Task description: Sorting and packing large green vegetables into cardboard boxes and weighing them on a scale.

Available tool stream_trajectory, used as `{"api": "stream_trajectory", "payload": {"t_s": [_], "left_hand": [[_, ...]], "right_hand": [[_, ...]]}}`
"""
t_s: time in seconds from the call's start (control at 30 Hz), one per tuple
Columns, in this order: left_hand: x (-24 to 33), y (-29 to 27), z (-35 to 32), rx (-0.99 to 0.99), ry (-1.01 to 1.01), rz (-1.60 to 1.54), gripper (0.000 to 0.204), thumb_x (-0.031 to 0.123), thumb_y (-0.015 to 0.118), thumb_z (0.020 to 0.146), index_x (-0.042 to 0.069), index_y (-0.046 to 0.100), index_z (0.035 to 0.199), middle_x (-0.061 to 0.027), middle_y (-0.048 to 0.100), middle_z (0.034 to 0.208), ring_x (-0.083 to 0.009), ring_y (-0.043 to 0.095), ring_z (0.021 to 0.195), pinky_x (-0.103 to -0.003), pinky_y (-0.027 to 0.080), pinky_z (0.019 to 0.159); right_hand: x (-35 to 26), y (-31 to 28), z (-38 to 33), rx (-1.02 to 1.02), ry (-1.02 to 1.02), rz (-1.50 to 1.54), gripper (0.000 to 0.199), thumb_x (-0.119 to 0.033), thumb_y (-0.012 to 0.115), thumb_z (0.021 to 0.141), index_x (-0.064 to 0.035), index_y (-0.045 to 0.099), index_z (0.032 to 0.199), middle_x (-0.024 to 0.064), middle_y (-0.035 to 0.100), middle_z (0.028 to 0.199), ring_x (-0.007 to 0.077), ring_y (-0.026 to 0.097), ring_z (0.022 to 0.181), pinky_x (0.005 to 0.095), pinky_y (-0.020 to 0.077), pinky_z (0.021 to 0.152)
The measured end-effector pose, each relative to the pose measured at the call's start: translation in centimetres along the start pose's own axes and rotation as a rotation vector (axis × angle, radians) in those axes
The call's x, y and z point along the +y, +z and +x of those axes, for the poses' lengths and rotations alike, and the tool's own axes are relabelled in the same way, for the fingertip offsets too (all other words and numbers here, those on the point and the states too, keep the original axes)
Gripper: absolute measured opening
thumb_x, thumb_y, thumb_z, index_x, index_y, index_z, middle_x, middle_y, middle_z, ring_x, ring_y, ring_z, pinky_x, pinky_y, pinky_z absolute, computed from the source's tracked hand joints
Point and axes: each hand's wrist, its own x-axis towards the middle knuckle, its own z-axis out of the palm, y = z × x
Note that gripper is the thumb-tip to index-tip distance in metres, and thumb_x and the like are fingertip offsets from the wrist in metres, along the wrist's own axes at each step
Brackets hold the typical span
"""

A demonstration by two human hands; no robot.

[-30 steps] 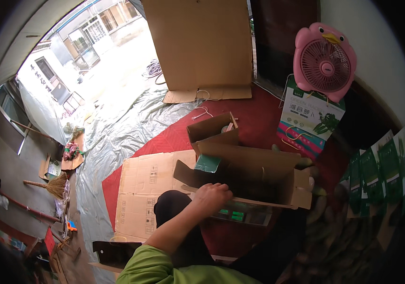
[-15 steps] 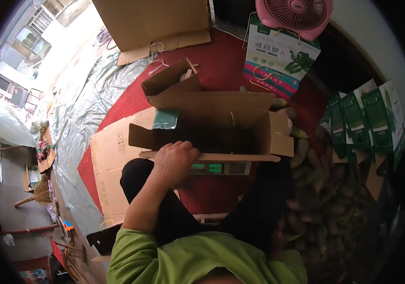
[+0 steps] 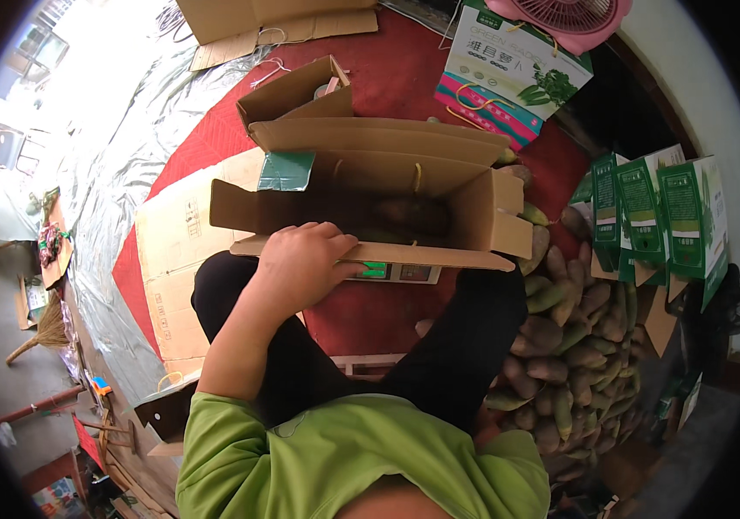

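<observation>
Brown and open-topped, the cardboard box [image 3: 478,208] stands before my knees, the fingers of my left hand [image 3: 299,259] curled over its near flap [image 3: 448,256], where a light, steady hold should serve best; my right hand is out of sight.

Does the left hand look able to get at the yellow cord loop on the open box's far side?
Probably yes: the left hand rests on the near flap, and the open box leaves the way to the yellow cord loop free.
</observation>
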Motion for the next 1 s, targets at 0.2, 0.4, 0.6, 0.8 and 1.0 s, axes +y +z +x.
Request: {"api": "stream_trajectory", "payload": {"t_s": [0.2, 0.4, 0.6, 0.8, 1.0], "left_hand": [[-3.5, -2.9, 0.8, -0.196, -0.364, -0.454, 0.039, 0.038, 0.054, 0.091, 0.004, 0.070, 0.100, -0.0159, 0.068, 0.097, -0.0336, 0.064, 0.090, -0.043, 0.050, 0.080], [-4.1, -1.6, 0.7, -0.171, -0.294, -0.292, 0.058, 0.041, 0.062, 0.085, 0.005, 0.054, 0.129, -0.0202, 0.050, 0.134, -0.0340, 0.048, 0.124, -0.040, 0.041, 0.101], [-3.4, -1.6, -1.1, 0.023, -0.410, -0.187, 0.075, 0.035, 0.072, 0.078, 0.008, 0.041, 0.141, -0.0203, 0.026, 0.152, -0.0368, 0.024, 0.140, -0.042, 0.032, 0.110], [-4.2, -1.6, -1.2, 0.031, -0.383, -0.212, 0.090, 0.034, 0.081, 0.068, 0.010, 0.037, 0.143, -0.0201, 0.021, 0.154, -0.0433, 0.013, 0.142, -0.050, 0.027, 0.112], [-5.2, -1.6, -1.9, 0.030, -0.375, -0.223, 0.097, 0.036, 0.085, 0.060, 0.010, 0.039, 0.142, -0.0211, 0.024, 0.152, -0.0467, 0.014, 0.141, -0.053, 0.028, 0.110]], "right_hand": [[-4.2, 1.0, 0.8, -0.056, 0.044, 0.014, 0.062, -0.018, 0.073, 0.073, 0.0048, 0.047, 0.125, 0.0151, 0.058, 0.113, 0.0264, 0.056, 0.109, 0.0392, 0.0484, 0.088], [-8.0, 0.1, 0.6, -0.090, 0.106, 0.023, 0.068, -0.020, 0.076, 0.071, 0.0053, 0.046, 0.127, 0.0165, 0.058, 0.115, 0.0277, 0.055, 0.113, 0.0404, 0.0484, 0.090], [-16.9, -7.5, -1.6, 0.306, -0.224, 0.330, 0.066, -0.021, 0.081, 0.068, 0.0037, 0.050, 0.121, 0.0114, 0.057, 0.113, 0.0233, 0.055, 0.101, 0.0353, 0.0440, 0.088], [-33.9, -9.3, -9.0, 0.131, -0.863, 0.218, 0.062, -0.019, 0.076, 0.066, 0.0013, 0.052, 0.120, 0.0080, 0.058, 0.112, 0.0178, 0.055, 0.103, 0.0287, 0.0417, 0.090], [-47.7, 1.1, -9.5, -0.262, -0.972, -0.360, 0.065, -0.030, 0.083, 0.057, 0.0007, 0.058, 0.109, 0.0090, 0.062, 0.102, 0.0190, 0.059, 0.096, 0.0316, 0.0459, 0.086]]}}
